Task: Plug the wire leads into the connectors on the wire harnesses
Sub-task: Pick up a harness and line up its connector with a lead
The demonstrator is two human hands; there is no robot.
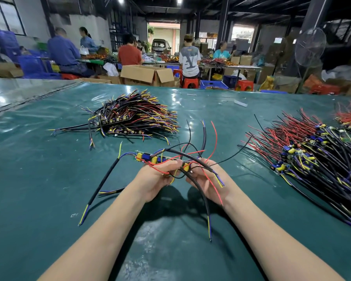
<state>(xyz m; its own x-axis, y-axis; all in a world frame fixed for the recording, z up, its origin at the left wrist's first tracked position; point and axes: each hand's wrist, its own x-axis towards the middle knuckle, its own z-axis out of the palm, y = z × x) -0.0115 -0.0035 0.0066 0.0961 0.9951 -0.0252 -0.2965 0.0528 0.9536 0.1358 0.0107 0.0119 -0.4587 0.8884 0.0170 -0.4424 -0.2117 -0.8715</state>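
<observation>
Above the green table cover, my left hand (158,178) grips a small circuit board (148,158) carrying yellow and blue parts, which sticks out to the left. My right hand (206,179) holds a second small board (186,166) with a yellow part, close against the left hand. Red wire leads (214,138) and thin black ones rise from between my hands. Black sheathed cables with yellow and blue ends (219,180) drape over my right hand and hang down. Where the leads join the boards is hidden by my fingers.
A heap of wired boards with black, yellow and blue wires (136,116) lies at the far centre-left. A larger heap with red leads (312,153) spreads along the right. Several people sit at benches beyond the table's far edge (190,88).
</observation>
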